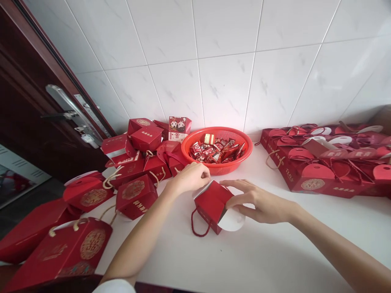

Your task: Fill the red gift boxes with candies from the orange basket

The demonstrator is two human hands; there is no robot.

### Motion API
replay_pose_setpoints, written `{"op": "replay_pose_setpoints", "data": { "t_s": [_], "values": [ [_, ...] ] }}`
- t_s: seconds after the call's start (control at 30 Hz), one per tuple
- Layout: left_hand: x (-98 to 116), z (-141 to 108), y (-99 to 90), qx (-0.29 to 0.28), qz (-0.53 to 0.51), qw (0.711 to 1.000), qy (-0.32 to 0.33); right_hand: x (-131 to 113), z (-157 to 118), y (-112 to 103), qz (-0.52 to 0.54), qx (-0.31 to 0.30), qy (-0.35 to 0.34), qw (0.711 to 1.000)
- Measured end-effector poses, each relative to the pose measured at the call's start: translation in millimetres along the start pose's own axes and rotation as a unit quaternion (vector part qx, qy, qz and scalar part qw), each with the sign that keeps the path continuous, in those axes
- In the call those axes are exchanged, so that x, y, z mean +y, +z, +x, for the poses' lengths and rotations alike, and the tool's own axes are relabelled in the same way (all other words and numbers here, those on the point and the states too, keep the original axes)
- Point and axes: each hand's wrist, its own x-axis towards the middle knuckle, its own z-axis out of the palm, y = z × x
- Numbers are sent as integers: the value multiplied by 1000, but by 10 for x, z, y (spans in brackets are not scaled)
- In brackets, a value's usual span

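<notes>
A red gift box point(214, 199) with a red cord handle point(200, 232) sits on the white table in front of me. A rounded white flap point(232, 219) sticks out at its right side. My right hand point(258, 201) grips the box's right side, its fingers bent over the edge and flap. By the far left corner of the box, my left hand point(194, 178) has its fingers curled closed. Those fingertips are partly hidden, so what they hold cannot be made out. Just beyond both hands stands a red plastic basket point(216, 169) with wrapped sweets point(214, 150) in it.
Several red gift boxes point(136, 195) with rope handles crowd the table's left side. More red boxes with rounded tops point(314, 179) stand in rows at the right. A tiled wall point(226, 89) closes off the back, and a dark door point(27, 93) stands at the left.
</notes>
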Motion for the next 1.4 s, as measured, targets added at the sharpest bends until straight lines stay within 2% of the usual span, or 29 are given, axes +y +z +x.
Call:
{"op": "replay_pose_setpoints", "data": {
  "t_s": [0.2,0.43,0.6,0.7,0.77,0.87,0.97,1.03,1.13,1.3,1.4],
  "values": [
    [100,-30,41,-4,13,1000,-22,-32,7,4,-35,-4,-35,999],
    [119,-37,63,5,21,999,-28,-2,8,21,-73,15,-56,996],
    [119,-63,39,6,13,1000,-25,-51,0,-7,-138,31,-46,989],
    [80,-62,-7,-1,-15,1000,-19,-52,-22,-30,-148,52,-17,988],
    [39,-53,-38,-16,-45,999,-21,-25,-38,-37,-134,64,22,989],
    [12,-47,-56,-39,-97,994,-35,36,-49,-37,-70,68,123,988],
    [79,-71,-5,-23,-81,996,-41,86,-41,-35,28,53,191,980],
    [162,-94,61,14,-33,998,-52,106,-36,-28,58,50,190,979],
    [269,-113,147,44,30,996,-68,115,-38,9,47,78,171,981],
    [266,-108,127,40,35,996,-68,91,-12,118,57,140,148,977],
    [227,-119,71,10,25,999,-46,83,21,168,107,185,172,962]
  ]
}}
